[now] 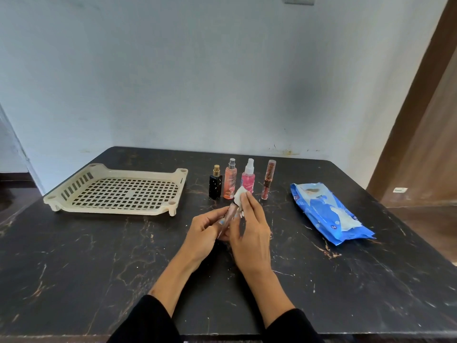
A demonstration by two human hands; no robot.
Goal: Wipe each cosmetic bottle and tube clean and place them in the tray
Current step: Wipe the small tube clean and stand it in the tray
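My left hand (206, 227) grips a slim pinkish cosmetic tube (228, 216) above the middle of the table. My right hand (249, 225) pinches a white wet wipe (239, 197) against the tube's upper end. Behind my hands stand a black perfume bottle (215, 183) with a gold cap, an orange spray bottle (230, 179), a pink spray bottle (248, 178) and a brown lip-gloss tube (268, 179), all upright in a row. The cream slotted tray (118, 190) lies at the left with nothing in it.
A blue pack of wet wipes (326, 212) lies at the right, its flap open with a wipe showing. The table is dark marble (99, 256). A pale wall rises behind it, and a brown door stands at the far right.
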